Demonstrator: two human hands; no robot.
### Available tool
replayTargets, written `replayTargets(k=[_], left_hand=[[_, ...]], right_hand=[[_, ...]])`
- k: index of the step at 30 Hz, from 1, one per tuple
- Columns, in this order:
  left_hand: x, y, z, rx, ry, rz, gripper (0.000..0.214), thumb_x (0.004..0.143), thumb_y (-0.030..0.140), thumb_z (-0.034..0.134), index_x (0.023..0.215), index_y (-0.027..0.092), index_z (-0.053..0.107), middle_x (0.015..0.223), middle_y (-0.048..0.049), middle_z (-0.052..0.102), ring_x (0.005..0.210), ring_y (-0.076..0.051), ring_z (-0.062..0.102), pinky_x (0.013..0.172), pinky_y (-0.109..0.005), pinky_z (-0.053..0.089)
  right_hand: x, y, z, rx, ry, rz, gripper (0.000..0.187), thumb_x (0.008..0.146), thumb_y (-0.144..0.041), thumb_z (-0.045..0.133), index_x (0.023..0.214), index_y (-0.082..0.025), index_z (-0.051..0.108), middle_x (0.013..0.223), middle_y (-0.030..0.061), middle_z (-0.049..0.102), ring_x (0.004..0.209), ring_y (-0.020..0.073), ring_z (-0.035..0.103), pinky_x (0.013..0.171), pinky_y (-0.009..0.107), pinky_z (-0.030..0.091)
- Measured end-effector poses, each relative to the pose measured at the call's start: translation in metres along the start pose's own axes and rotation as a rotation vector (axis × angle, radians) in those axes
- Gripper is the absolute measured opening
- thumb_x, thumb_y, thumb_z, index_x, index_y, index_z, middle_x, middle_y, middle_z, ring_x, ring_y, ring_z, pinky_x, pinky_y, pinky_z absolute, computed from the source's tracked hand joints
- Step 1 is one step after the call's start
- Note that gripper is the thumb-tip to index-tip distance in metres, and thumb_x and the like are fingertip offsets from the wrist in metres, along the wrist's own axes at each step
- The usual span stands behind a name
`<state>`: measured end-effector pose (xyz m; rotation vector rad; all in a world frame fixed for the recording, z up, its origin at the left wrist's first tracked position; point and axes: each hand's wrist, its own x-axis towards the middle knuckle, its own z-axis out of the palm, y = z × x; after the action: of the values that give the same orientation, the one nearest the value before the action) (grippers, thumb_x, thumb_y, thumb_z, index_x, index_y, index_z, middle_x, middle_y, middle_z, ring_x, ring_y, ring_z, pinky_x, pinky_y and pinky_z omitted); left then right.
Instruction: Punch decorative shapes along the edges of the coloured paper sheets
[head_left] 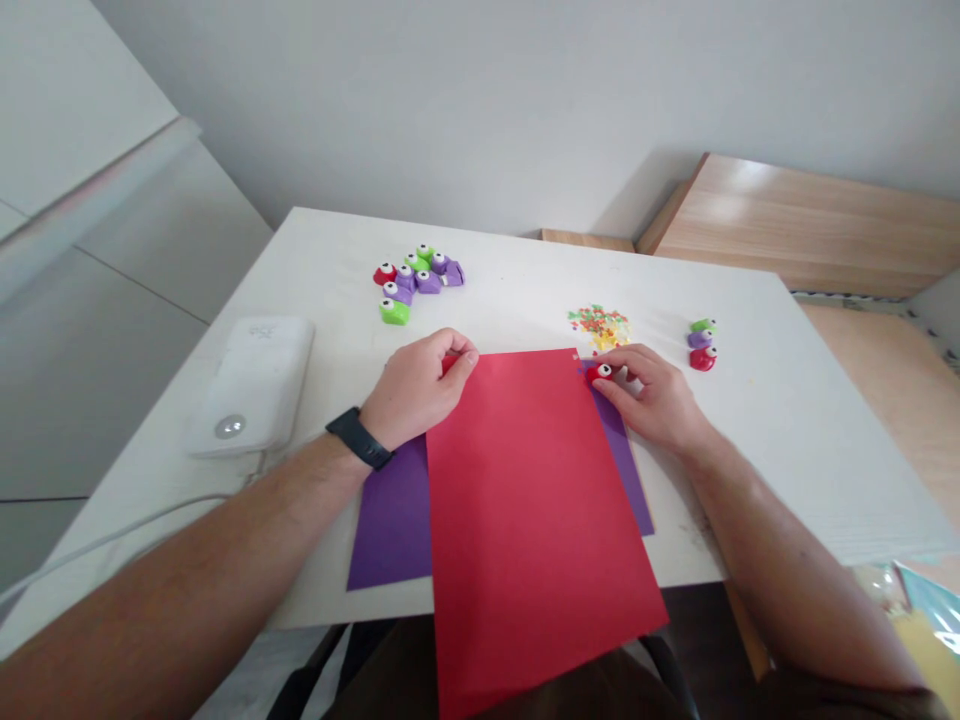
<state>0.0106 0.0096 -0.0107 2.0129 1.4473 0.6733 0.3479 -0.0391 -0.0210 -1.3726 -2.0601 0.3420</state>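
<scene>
A red sheet of paper [525, 520] lies over a purple sheet [394, 515], its near end reaching past the table's front edge. Pinched at the red sheet's far left corner is my left hand [420, 388], fingers closed on the paper. My right hand [652, 393] grips a small red craft punch [600, 372] with a white button between thumb and fingers, beside the red sheet's far right corner. A small notch shows at that corner. Just beyond the punch lies a pile of tiny cut-out paper pieces [602, 324] in green, red, orange and yellow.
Several purple, green and red craft punches [409, 278] cluster at the back left. Three more punches [703, 340] stand in a row at the right. A white device [262, 380] with a cable lies on the left of the white table [517, 283]. Wooden boards [810, 210] rise behind.
</scene>
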Motion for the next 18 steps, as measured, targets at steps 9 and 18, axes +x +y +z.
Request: replayTargets(k=[9,18], left_hand=[[-0.0010,0.0010,-0.0016,-0.021,-0.001,-0.005,0.027,0.104,0.044,0.056,0.102,0.022,0.071,0.101,-0.0050,0.079,0.084,-0.024,0.068,0.080,-0.037,0.048],[-0.0012,-0.0004,-0.0019,-0.052,-0.004,-0.002,0.029,0.104,0.047,0.055,0.104,0.022,0.071,0.102,-0.0059,0.080,0.086,-0.025,0.070,0.082,-0.037,0.051]], right_hand=[[0.0003,0.0004,-0.0001,0.004,-0.003,0.001,0.018,0.099,-0.027,0.072,0.117,-0.025,0.075,0.109,0.0084,0.076,0.091,0.0242,0.070,0.078,0.041,0.058],[-0.0002,-0.0008,-0.0006,-0.007,-0.008,0.005,0.019,0.100,-0.029,0.071,0.118,-0.027,0.075,0.110,0.0090,0.076,0.096,0.0266,0.071,0.082,0.044,0.060]])
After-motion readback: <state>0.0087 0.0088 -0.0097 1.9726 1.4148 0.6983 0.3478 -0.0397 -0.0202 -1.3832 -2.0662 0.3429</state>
